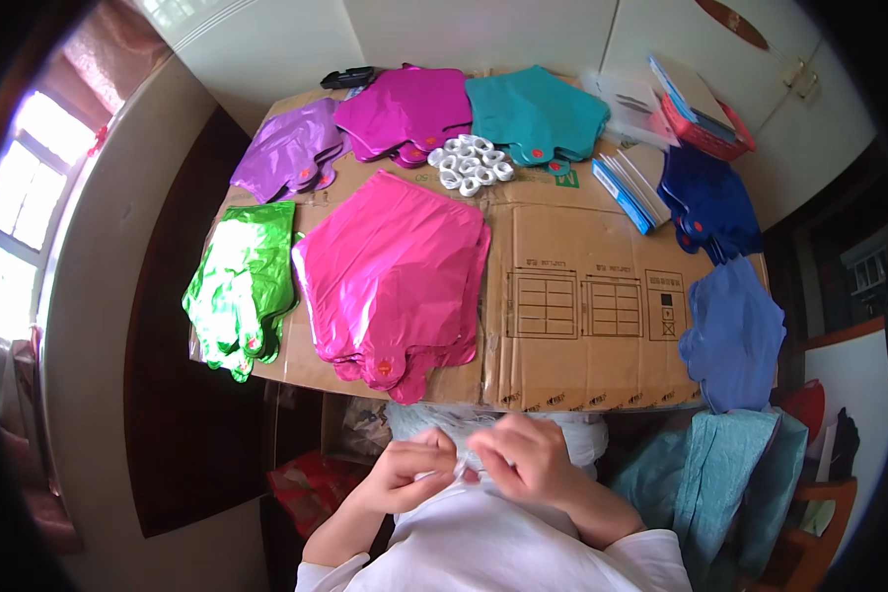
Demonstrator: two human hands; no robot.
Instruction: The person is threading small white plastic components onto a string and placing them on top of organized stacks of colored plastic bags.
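Head view, hands: the left hand and right hand meet close in front of the person's chest, below the near edge of the counter. Both are curled, with fingertips pinching a small pale piece between them; it is too small and too covered to tell what it is.
Head view, held thing: whitish, thin and mostly hidden by the fingers. It sits just above a crumpled clear plastic bag in the lap, well apart from the goods on the counter.
Head view, counter: a flattened cardboard sheet covers it. On it lie stacks of flat foil balloons: pink nearest, green at the left edge, purple, magenta, teal, dark blue and light blue at the right edge.
Head view, small goods: a cluster of white ribbon rolls sits between the magenta and teal stacks; flat packets and a red tray lie at the far right.
Risk, held thing: the grip looks fine and light, so the piece could slip and drop into the bag or lap, where it would be hard to find.
Risk, stacks: the pink, green and light blue stacks overhang the cardboard edge; a brush from a rising forearm could slide them off.
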